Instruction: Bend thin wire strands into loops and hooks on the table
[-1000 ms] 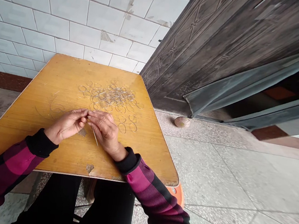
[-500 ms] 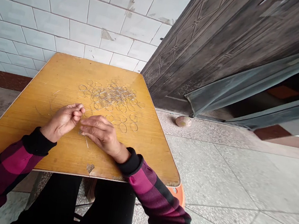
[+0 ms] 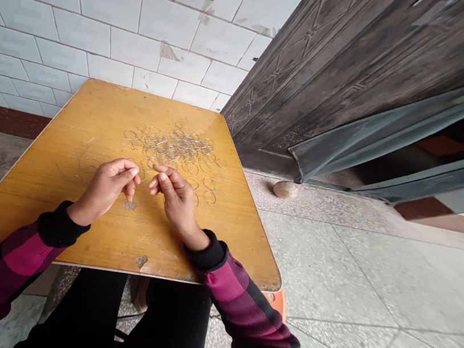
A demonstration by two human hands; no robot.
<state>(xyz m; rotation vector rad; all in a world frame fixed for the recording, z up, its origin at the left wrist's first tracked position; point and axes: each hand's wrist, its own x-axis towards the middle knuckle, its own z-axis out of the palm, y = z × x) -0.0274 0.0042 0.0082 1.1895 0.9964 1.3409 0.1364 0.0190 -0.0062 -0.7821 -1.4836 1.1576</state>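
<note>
Yellow wood made the top of the counter (image 3: 231,237), and on it lay a messy heap of thin silver wire rings (image 3: 173,147). Most of the rings were piled and tangled in the middle, but a few loose rings (image 3: 209,189) sat apart on the right side of the heap. One more thin wire loop (image 3: 86,169) lay off to the left. The person's left hand (image 3: 104,190) and right hand (image 3: 176,201) were just in front of the heap, close to each other but not touching. The fingers on both hands were curled in, with the tips close together, as if they might be pinching something tiny, but I could not tell if they held any wire. A little gray bit of fluff (image 3: 129,204) sat on the wood just by the left hand. The rings looked very light and a bit springy, and they might slide or catch on each other. The best place to take hold would be the edge of a loose ring, using two fingertips, not the middle of the tangled heap.
</note>
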